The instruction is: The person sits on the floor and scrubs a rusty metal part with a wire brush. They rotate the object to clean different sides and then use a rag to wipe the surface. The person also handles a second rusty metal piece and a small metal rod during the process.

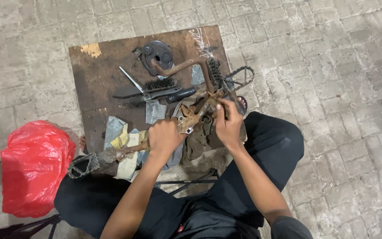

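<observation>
On grey paving bricks (pixel 323 66), a stained wooden board (pixel 98 71) bears the rusty crank assembly (pixel 191 119); left hand (pixel 164 137) and right hand (pixel 227 126) both grip it at centre. Red bag (pixel 34 166) at eight o'clock.

Grey paving-brick floor (pixel 323 66), dim light

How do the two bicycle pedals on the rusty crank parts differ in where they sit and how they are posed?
The near pedal lies at the board's lower left edge, beside the red plastic bag, well away from both hands. The far pedal sits at the board's right edge, just beyond the right hand. The near pedal looks darker and bulkier; the far one shows an open cage outline. Both sit on rusty crank arms.
</observation>
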